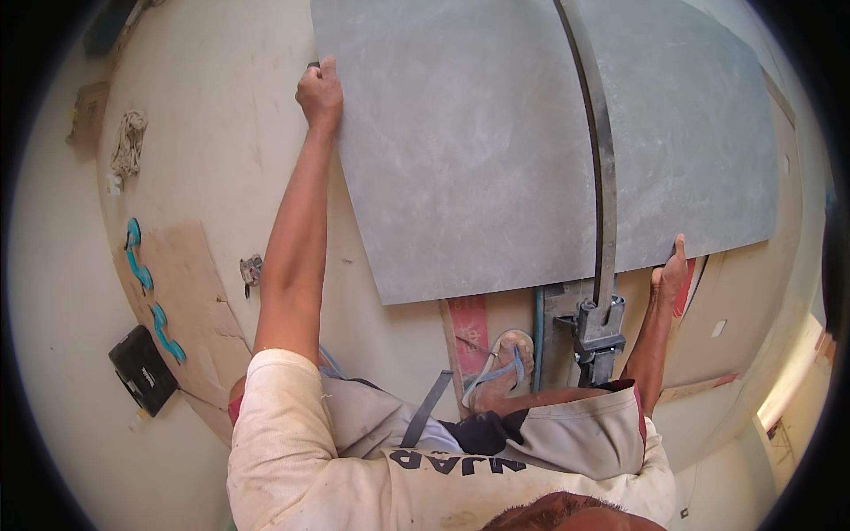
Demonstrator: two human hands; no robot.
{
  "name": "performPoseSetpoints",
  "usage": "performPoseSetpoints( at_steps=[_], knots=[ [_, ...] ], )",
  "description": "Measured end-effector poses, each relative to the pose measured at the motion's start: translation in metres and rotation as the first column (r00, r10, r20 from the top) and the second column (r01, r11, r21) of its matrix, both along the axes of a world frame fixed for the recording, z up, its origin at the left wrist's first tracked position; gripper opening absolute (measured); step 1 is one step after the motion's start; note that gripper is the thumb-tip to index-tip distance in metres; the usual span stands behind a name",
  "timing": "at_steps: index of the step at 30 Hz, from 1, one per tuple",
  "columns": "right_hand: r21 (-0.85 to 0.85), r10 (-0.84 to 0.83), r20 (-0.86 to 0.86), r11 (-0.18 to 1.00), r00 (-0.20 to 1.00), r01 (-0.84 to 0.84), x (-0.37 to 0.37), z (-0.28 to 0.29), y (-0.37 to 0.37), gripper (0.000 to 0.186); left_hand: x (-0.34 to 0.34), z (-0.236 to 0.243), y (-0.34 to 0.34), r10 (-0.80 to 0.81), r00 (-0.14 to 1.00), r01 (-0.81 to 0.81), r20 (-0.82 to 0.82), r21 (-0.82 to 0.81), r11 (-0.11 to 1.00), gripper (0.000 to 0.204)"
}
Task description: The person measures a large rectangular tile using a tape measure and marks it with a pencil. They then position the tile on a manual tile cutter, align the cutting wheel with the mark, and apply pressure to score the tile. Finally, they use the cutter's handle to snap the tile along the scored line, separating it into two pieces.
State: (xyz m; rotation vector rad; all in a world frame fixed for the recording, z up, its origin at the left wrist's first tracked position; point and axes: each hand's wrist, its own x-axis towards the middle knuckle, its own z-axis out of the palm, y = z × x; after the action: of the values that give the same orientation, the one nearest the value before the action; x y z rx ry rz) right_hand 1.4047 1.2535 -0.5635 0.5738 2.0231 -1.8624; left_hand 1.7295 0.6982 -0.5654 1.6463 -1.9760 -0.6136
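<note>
Across the far middle and right, a large grey slab point(469, 150) lay beneath a dark rail point(604, 177). Left hand point(320, 95) curled at its left edge; right hand point(673, 270) at near edge, thumb up. Whether either pinched it: could not tell. Black case point(143, 370) lay left.

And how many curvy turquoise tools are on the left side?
2 in sight. One curvy turquoise tool lies by the brown cardboard's left edge; the other is lower, beside the black case.
</note>
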Motion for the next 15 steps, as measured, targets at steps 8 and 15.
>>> performPoseSetpoints(
  at_steps=[8,15],
  knots=[
    [-0.053,-0.01,0.01,0.999,1.0,0.011,-0.002,-0.006,0.008,0.048,0.004,-0.008,0.006,-0.034,0.999,0.035,0.032,-0.022,0.999,0.054],
    [0.113,0.022,-0.078,0.993,0.997,-0.013,-0.008,-0.013,0.013,0.048,-0.001,-0.01,-0.002,-0.037,0.986,0.056,0.16,-0.112,0.992,0.057]
  ],
)
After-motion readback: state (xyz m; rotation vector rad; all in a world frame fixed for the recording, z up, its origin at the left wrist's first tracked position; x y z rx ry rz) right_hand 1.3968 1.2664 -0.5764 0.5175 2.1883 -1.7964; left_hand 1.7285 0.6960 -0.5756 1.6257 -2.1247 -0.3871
